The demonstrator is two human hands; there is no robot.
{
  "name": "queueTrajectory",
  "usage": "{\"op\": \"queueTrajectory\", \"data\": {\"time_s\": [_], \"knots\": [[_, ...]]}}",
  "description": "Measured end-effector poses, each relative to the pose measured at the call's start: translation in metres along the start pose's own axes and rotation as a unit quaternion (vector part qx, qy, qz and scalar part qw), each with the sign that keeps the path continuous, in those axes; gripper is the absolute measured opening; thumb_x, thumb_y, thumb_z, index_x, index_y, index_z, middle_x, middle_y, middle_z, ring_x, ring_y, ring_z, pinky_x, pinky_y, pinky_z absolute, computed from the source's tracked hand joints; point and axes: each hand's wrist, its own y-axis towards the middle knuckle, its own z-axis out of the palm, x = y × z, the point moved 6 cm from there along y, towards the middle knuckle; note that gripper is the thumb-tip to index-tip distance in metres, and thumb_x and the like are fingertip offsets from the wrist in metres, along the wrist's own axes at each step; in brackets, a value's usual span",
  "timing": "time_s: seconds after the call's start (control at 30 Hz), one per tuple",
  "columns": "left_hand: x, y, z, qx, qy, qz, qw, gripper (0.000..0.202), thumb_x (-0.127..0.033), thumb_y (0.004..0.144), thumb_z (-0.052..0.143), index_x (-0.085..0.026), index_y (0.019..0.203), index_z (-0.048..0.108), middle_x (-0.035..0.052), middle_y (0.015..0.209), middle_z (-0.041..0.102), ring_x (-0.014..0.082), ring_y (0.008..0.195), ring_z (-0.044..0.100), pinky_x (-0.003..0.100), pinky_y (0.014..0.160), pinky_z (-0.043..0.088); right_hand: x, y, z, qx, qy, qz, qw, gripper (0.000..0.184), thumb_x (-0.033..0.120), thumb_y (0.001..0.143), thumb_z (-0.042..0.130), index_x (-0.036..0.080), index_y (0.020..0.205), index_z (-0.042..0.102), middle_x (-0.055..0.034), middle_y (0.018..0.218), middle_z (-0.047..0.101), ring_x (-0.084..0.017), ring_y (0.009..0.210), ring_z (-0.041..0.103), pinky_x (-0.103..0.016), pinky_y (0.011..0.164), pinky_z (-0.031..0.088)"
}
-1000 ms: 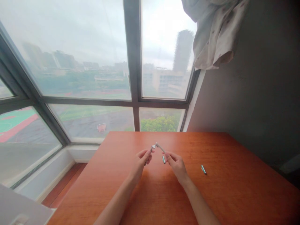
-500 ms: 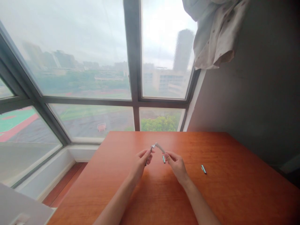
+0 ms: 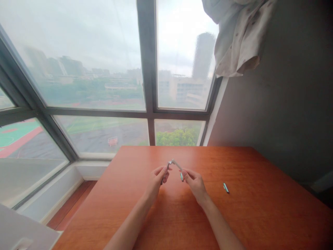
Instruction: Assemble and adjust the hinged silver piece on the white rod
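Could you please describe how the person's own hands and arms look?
The left hand and right hand are bare, without gloves. No sleeve, watch or bracelet shows on either forearm. The fingers look too small to rule out a ring.

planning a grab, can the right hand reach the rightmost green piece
Probably yes: nothing visible lies between the right hand and that green piece, though that hand holds a pale stick.

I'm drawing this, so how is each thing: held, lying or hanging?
Left hand: closed on silver tool
Silver tool: held, tilted
Right hand: pinching pale stick
Pale stick: held, slanted
Near green piece: seems lying on table
Far-right green piece: lying on table
Cloth: hanging
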Motion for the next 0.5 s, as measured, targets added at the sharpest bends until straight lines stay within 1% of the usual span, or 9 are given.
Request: {"op": "queueTrajectory", "data": {"time_s": [0.1,0.3,0.4,0.5], "knots": [[0.0003,-0.0001,-0.0005,-0.005,0.007,-0.002,1.0,0.044,-0.052,0.074,0.064,-0.011,0.09,0.069,-0.0031,0.056,0.042,0.0075,0.049,0.034,0.021,0.047,0.024,0.0013,-0.0001,-0.0003,0.003,-0.004,-0.004,1.0,0.047,0.055,0.079,0.057,0.012,0.09,0.074,-0.0015,0.061,0.054,-0.013,0.057,0.047,-0.024,0.054,0.038],[-0.0027,-0.0007,-0.0017,-0.004,0.014,0.013,1.0,0.043,-0.05,0.077,0.062,-0.011,0.093,0.069,-0.0017,0.059,0.043,0.0081,0.052,0.035,0.021,0.048,0.026,0.0045,-0.0009,-0.0022,-0.004,0.005,0.0,1.0,0.047,0.055,0.079,0.058,0.013,0.093,0.073,-0.0012,0.06,0.055,-0.013,0.057,0.048,-0.024,0.054,0.039],[-0.0032,-0.0002,-0.0022,-0.003,0.021,0.015,1.0,0.043,-0.051,0.077,0.061,-0.011,0.093,0.069,-0.0016,0.059,0.043,0.0084,0.052,0.036,0.022,0.049,0.026,0.0026,-0.0012,0.0004,0.013,0.01,0.001,1.0,0.046,0.055,0.078,0.058,0.013,0.09,0.074,-0.0008,0.06,0.054,-0.012,0.056,0.046,-0.023,0.052,0.037],[-0.0027,0.0004,-0.0018,0.0,0.02,0.01,1.0,0.045,-0.052,0.076,0.062,-0.011,0.093,0.069,-0.0022,0.058,0.042,0.0086,0.052,0.035,0.022,0.049,0.026,-0.0002,-0.0007,0.0009,0.014,0.002,0.001,1.0,0.046,0.055,0.078,0.059,0.013,0.088,0.074,-0.0008,0.06,0.054,-0.012,0.056,0.047,-0.023,0.053,0.037]]}}
